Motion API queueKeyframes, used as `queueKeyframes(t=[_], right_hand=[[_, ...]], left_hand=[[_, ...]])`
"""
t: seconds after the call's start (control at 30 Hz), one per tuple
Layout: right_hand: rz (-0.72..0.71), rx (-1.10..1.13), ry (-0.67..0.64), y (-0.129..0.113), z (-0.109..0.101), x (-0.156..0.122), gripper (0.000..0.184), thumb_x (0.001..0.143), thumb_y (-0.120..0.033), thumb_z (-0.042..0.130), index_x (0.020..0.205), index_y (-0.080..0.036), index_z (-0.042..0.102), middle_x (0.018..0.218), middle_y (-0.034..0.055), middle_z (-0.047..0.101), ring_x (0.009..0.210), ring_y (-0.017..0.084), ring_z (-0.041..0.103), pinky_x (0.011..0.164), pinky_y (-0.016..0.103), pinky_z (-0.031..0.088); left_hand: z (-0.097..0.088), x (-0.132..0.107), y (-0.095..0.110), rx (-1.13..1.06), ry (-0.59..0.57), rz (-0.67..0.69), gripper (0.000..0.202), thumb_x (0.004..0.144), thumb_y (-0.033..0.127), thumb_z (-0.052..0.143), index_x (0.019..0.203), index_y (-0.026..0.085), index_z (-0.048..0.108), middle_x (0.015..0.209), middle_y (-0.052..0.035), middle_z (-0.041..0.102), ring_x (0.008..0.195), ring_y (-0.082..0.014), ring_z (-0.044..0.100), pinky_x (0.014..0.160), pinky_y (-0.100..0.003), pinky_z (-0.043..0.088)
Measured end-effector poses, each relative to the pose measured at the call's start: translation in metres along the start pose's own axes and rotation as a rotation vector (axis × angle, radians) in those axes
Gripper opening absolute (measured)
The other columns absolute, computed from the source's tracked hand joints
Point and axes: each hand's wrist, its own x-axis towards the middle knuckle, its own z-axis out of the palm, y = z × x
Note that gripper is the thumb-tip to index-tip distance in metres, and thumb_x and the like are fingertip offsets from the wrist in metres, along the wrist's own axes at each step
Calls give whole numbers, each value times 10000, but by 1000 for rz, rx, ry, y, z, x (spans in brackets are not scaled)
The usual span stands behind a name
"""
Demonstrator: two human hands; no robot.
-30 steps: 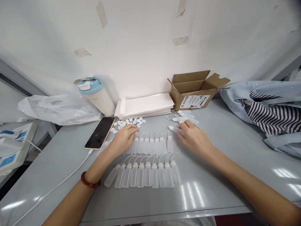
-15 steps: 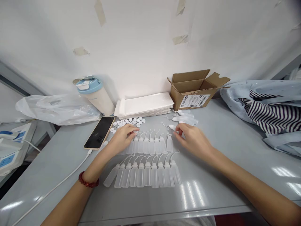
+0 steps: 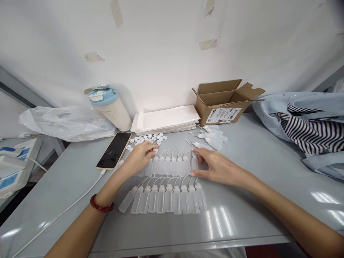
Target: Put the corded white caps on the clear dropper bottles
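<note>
My left hand (image 3: pixel 139 157) is over the left end of the rear row of bottles, thumb and forefinger nearly together on what looks like a small white cap (image 3: pixel 156 150). My right hand (image 3: pixel 215 164) is at the row's right end. Its thumb and fingers are spread around the last squeeze bottle (image 3: pixel 194 163), fingers near its top and thumb near its base. The bottles are translucent, with thin bent tubes on their tops. In front lies a second row of bottles (image 3: pixel 168 200). Several loose bottles (image 3: pixel 213 138) lie behind my right hand, and white caps (image 3: pixel 146 138) beyond my left.
A phone (image 3: pixel 114 150) with a white cable lies left of the bottles. Behind stand a tumbler (image 3: pixel 116 114), a stack of white envelopes (image 3: pixel 169 120) and an open cardboard box (image 3: pixel 221 107). A plastic bag (image 3: pixel 67 123) is at left, a pale blue cloth bag (image 3: pixel 279 104) at right.
My right hand has let go of a loose bottle's neck and moved down and left to the end of the rear row, its fingers spreading. My left hand has hardly moved.
</note>
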Motion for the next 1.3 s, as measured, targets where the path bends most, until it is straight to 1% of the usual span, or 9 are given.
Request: queueKeyframes(t=[0.07,0.27,0.5,0.67,0.83,0.93,1.1,1.2,1.3], right_hand=[[-3,-15,-8,0,0,0,576,792,-500,620,1214,-125,503,948,77,602,819,244,586,704,356,442],[-43,-63,48,3,2,1,382,821,-403,620,1093,-143,554,980,79,599,825,237,589,712,364,446],[-28,-63,122,3,3,1,424,789,-366,645,1134,-141,543,977,89,604,775,231,593,679,373,478],[-70,55,259,7,6,4,468,774,-320,648,1183,-133,521,876,62,612,757,214,599,657,349,501],[-176,190,452,11,8,7,449,769,-294,645,1183,-166,529,946,69,613,806,208,595,643,336,523],[-148,362,516,8,7,6,456,750,-301,670,1173,-193,539,996,66,609,823,201,594,671,341,536],[51,772,403,-1,0,3,563,702,-321,731,1213,-201,527,1056,68,584,733,159,607,645,322,529],[63,897,330,-5,-3,1,509,750,-312,694,1218,-202,531,1035,65,598,627,122,594,584,301,512],[29,941,293,-7,-1,0,399,833,-345,614,1198,-198,554,926,53,642,591,117,572,528,276,489]], left_hand=[[1,0,0,-6,19,0,290,858,286,479,1022,170,687,930,-76,681,774,-202,619,731,-337,495],[1,0,4,-27,138,12,302,858,328,496,1018,140,670,942,-85,675,797,-196,615,751,-331,486],[1,-4,12,-49,286,29,266,872,333,508,998,148,652,945,-78,670,834,-195,601,719,-302,481],[1,-11,26,-83,295,39,237,888,326,516,995,158,645,949,-71,656,818,-184,589,622,-261,457],[4,-18,36,-99,295,88,201,905,298,517,995,165,638,954,-62,651,810,-169,588,668,-268,462],[5,-20,39,-125,292,118,189,907,285,523,1009,170,634,948,-60,647,802,-166,587,694,-275,467],[9,-24,47,-222,227,120,180,916,273,520,1021,180,633,928,-52,635,818,-161,586,724,-272,472],[12,-27,53,-277,165,106,187,924,284,512,1037,199,634,939,-44,633,825,-158,589,697,-261,474],[14,-29,59,-295,125,127,192,927,282,508,1047,204,637,951,-46,632,824,-155,589,698,-259,475]])
